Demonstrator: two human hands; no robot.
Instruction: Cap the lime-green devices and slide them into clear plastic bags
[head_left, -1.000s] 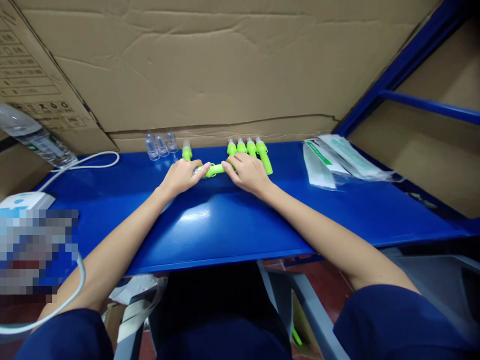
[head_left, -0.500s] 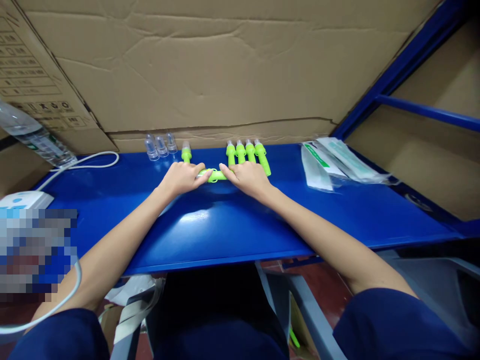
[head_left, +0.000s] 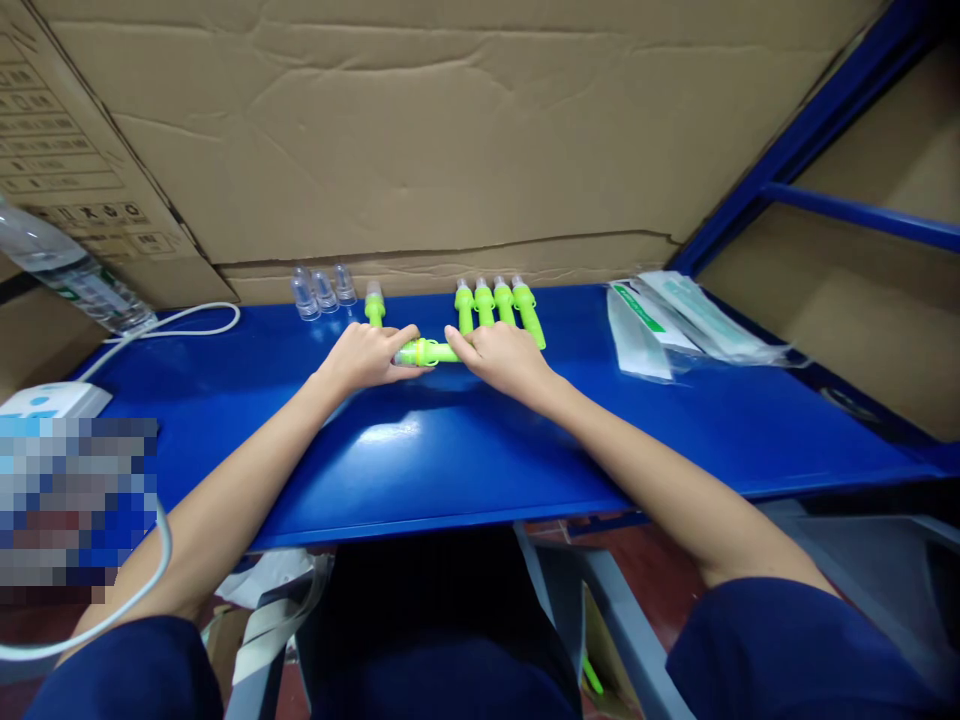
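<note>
"What's biggest here?"

"The cardboard panel [head_left: 465, 130], standing behind the blue counter [head_left: 450, 460]."

"And that row of four green sticks [head_left: 484, 300]?"

"It sits toward the back, clear tips facing the cardboard, probably lined up alike for tidiness."

"The hands?"

"Both are closed on one thing, the held stick [head_left: 431, 351], which lies crosswise in front of the row; I can't tell whether it touches the counter. The left hand [head_left: 364, 353] has thumb and fingers about its clear end. The right hand [head_left: 510, 355] wraps the green handle, fingertips hidden. Gripping opposite ends likely keeps it steady."

"Smaller still?"

"A single stick [head_left: 375, 306] just beyond the left hand, then three clear caps [head_left: 325, 293] farther left, perhaps grouped to stop them straying."
</note>
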